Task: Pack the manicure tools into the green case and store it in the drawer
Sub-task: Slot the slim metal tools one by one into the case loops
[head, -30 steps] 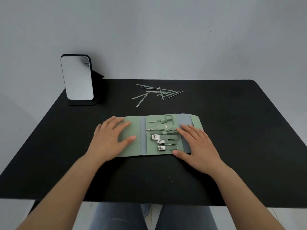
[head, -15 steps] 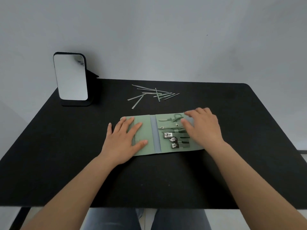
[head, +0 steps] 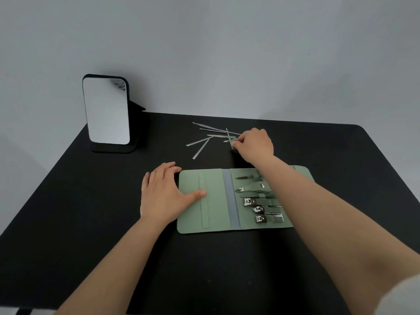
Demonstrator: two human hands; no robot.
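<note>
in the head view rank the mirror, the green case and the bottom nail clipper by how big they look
1. Green case, though it lies nearer the camera.
2. Mirror.
3. Bottom nail clipper, by far the smallest.

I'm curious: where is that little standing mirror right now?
The mirror stands upright at the table's far left corner in the head view, left of the loose tools, against the wall.

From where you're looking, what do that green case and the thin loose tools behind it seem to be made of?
The green case looks like matte faux leather or a similar soft sheet: it lies flat, without shine, with a grey spine strip. I can't tell which. The loose tools look like brushed metal, thin, pale and faintly gleaming; the right hand pinches one. The clippers in the case shine like polished steel.
</note>
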